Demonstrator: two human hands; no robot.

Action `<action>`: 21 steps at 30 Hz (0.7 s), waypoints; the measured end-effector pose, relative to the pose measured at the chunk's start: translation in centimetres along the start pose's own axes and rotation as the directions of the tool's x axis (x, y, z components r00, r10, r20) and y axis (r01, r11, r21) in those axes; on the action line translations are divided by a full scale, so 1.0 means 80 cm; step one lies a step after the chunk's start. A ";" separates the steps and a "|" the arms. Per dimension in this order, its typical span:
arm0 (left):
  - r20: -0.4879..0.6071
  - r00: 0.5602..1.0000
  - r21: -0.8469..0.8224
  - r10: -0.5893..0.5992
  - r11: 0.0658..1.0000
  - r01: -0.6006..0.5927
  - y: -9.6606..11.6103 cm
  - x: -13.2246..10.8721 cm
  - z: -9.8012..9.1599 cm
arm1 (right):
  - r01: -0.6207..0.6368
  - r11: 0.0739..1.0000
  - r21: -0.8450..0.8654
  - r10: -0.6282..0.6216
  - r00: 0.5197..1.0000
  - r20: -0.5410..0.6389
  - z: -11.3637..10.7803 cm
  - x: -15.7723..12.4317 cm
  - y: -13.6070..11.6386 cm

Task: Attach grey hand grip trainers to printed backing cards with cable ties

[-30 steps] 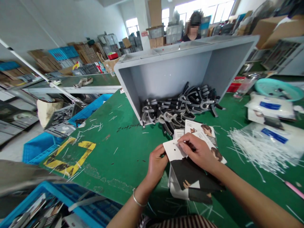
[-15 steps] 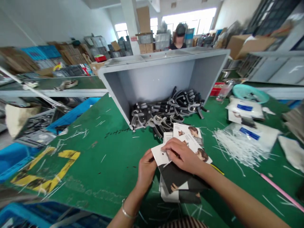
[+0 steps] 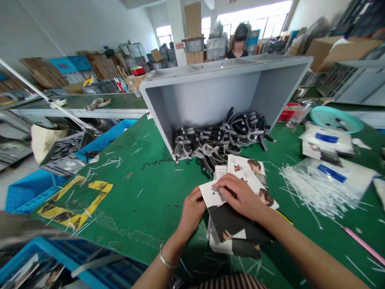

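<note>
My left hand (image 3: 192, 206) pinches the left edge of a printed card (image 3: 210, 192), white at the top and dark below, with a small hole in it. My right hand (image 3: 240, 196) lies over the same card, fingers bent and thumb drawn in near the hole. What its fingertips hold, if anything, is hidden. Under and beside my hands lie more printed cards (image 3: 231, 163) in a stack, showing a head and white areas. Just beyond them, black-and-grey clamp-like tools with curved handles (image 3: 215, 150) spill in a heap from a grey crate (image 3: 210, 90) tipped on its side.
White cable ties (image 3: 313, 192) lie in a pile at right, near plastic packets (image 3: 327, 138), a turquoise basin (image 3: 337, 120) and a pink-handled tool (image 3: 363, 245). Blue crates (image 3: 33, 192) stand off the table's left edge. Behind the crate is a person (image 3: 239, 44).
The view has shifted so that everything sits a little further right in the picture. Both hands keep nearly the same hold and place on the card.
</note>
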State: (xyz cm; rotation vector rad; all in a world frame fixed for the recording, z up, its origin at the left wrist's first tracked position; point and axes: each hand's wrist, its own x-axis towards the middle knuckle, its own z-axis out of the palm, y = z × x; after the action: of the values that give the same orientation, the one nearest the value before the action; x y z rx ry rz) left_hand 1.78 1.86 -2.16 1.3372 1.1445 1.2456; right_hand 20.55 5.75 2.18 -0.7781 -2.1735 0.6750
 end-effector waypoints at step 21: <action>-0.058 0.994 -0.139 -0.088 0.987 0.079 0.000 -0.001 0.003 | 0.001 1.000 0.001 -0.001 1.000 -0.009 0.000 -0.001 0.001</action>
State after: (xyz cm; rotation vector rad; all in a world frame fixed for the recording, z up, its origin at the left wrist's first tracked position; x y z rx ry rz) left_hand 2.03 1.80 -2.14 1.1437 1.1273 1.2897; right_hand 20.63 5.72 2.10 -0.7784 -2.1653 0.6706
